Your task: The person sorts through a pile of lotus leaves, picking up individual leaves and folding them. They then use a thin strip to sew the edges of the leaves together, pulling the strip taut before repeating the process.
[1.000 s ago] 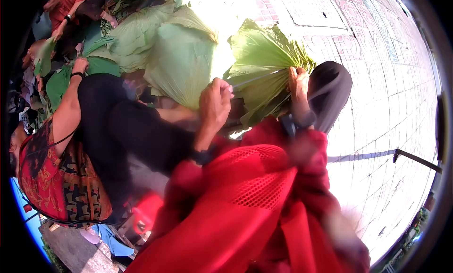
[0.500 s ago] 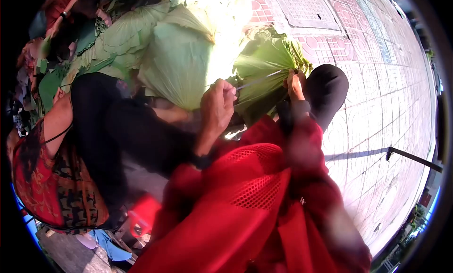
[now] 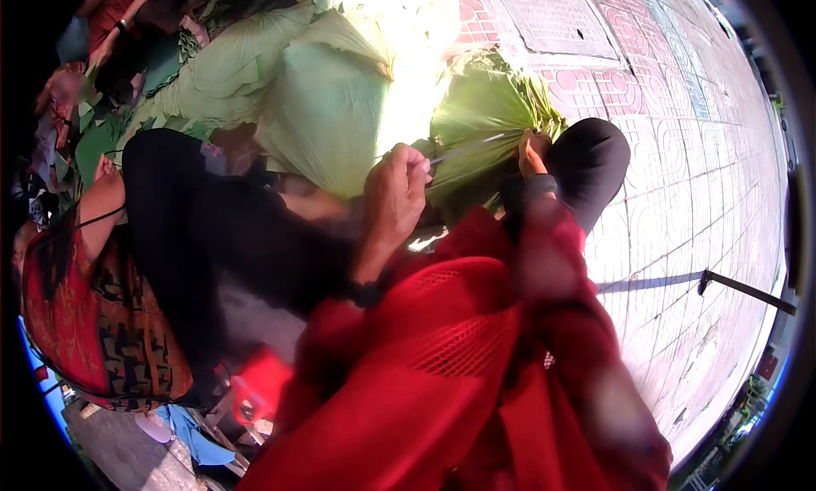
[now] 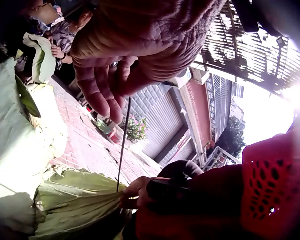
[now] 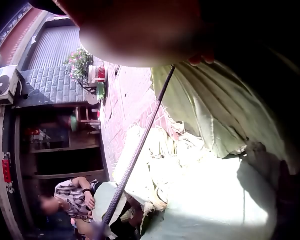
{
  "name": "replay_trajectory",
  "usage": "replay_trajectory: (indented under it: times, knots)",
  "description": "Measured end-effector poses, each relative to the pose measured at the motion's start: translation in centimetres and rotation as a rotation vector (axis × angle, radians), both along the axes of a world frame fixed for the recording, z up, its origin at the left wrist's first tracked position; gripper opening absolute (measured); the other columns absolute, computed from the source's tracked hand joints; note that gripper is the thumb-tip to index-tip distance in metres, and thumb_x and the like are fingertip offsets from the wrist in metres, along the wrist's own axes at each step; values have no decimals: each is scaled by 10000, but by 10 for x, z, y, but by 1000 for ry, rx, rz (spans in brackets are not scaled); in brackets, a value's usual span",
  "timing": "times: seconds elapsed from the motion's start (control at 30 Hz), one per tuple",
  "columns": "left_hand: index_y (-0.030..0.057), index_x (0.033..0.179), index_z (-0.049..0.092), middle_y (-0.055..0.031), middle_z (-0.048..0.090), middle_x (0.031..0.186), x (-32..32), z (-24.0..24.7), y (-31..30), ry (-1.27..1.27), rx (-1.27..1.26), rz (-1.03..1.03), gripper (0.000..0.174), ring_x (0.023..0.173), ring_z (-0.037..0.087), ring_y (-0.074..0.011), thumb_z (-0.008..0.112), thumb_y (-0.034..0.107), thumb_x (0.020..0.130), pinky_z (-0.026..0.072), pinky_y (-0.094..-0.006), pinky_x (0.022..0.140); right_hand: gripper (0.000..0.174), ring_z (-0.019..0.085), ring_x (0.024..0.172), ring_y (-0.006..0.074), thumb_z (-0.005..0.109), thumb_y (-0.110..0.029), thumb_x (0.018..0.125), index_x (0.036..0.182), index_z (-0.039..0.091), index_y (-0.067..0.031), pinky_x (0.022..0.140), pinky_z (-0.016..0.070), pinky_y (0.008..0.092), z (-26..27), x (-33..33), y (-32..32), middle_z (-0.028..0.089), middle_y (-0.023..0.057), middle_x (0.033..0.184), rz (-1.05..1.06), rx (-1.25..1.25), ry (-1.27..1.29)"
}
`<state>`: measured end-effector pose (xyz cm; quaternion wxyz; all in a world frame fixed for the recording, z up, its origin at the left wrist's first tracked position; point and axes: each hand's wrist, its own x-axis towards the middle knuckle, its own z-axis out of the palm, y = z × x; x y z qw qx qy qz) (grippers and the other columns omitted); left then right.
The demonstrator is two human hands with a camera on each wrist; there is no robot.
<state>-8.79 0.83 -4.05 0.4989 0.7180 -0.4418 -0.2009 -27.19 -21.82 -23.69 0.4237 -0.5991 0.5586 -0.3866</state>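
In the head view my left hand (image 3: 395,194) pinches one end of a narrow strap (image 3: 476,149), drawn taut over a bundle of large green leaves (image 3: 476,109). My right hand (image 3: 533,155) grips the gathered end of that bundle beside my right knee, where the strap's other end meets it. From the left wrist, the strap (image 4: 123,150) runs as a dark line down from my left fingers (image 4: 92,92). In the right wrist view the strap (image 5: 140,145) shows a ribbed surface, and my right hand (image 5: 140,42) is blurred close to the camera.
More big leaves (image 3: 323,100) lie spread left of the bundle, partly in bright sun. A person in a patterned garment (image 3: 110,321) sits close on my left. Paving tiles (image 3: 680,202) stretch to the right. A red plastic object (image 3: 259,385) stands low at left.
My right hand has turned at the bundle's end, and the bundle has bunched tighter. My left hand has shifted slightly right, keeping the strap taut. The neighbour's hand has come down from the leaves.
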Motion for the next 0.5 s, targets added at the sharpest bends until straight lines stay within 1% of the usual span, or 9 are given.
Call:
replay_trajectory:
  times: [0.1, 0.17, 0.23, 0.27, 0.33, 0.4, 0.47, 0.5]
  knots:
    - [-24, 842, 493, -144, 596, 714, 3, -9, 3, -42, 8, 28, 91, 632, 648, -243, 534, 56, 859, 475, -341, 570, 374, 563, 855, 321, 510, -172, 909, 1187, 414, 58, 792, 472, 348, 22, 18, 3, 535, 255, 1008, -40, -246, 71]
    - [-10, 852, 488, -149, 598, 698, 4, -14, 6, -104, 3, 31, 92, 620, 645, -268, 548, 60, 852, 472, -365, 565, 401, 562, 906, 339, 509, -165, 911, 1224, 397, 59, 834, 469, 354, 53, 34, 8, 529, 277, 1064, 91, -273, 137]
    - [-9, 849, 489, -152, 596, 704, 4, -16, 7, -100, 29, 31, 93, 615, 642, -270, 552, 60, 848, 471, -367, 568, 396, 572, 901, 278, 531, -196, 906, 1229, 440, 13, 811, 465, 331, 105, 51, 23, 571, 215, 1056, 487, -143, 291]
    - [-7, 839, 495, -151, 595, 706, 3, -17, 8, -118, 30, 46, 88, 605, 635, -270, 554, 58, 844, 470, -367, 572, 283, 590, 851, 244, 579, -208, 873, 1080, 561, -15, 761, 467, 329, 126, 60, 41, 612, 156, 993, 603, -147, 178]
    - [-3, 836, 504, -150, 595, 707, 3, -27, 8, -113, 54, 95, 82, 601, 630, -267, 555, 60, 844, 470, -365, 574, 250, 550, 810, 153, 576, -248, 897, 982, 580, -13, 719, 443, 300, 115, 66, 71, 595, 77, 871, 828, 160, -102]
    - [1, 828, 520, -150, 606, 712, 5, -36, 12, -117, 69, 130, 72, 596, 626, -253, 553, 65, 838, 470, -364, 574, 252, 518, 775, 96, 575, -268, 910, 923, 587, -17, 691, 426, 272, 111, 73, 93, 577, 23, 796, 1035, 311, -120]
    - [-5, 826, 530, -156, 614, 719, 11, -50, 14, -64, 135, 148, 81, 604, 633, -242, 548, 73, 838, 475, -350, 575, 242, 496, 747, 73, 574, -268, 915, 903, 581, -26, 674, 417, 246, 139, 86, 105, 557, -6, 767, 1233, 268, 126]
    - [-8, 824, 535, -160, 619, 722, 14, -53, 15, -35, 166, 155, 87, 608, 636, -237, 545, 77, 837, 478, -343, 576, 227, 481, 727, 69, 576, -254, 915, 892, 576, -28, 661, 410, 239, 141, 90, 108, 544, -13, 753, 1190, 296, 99]
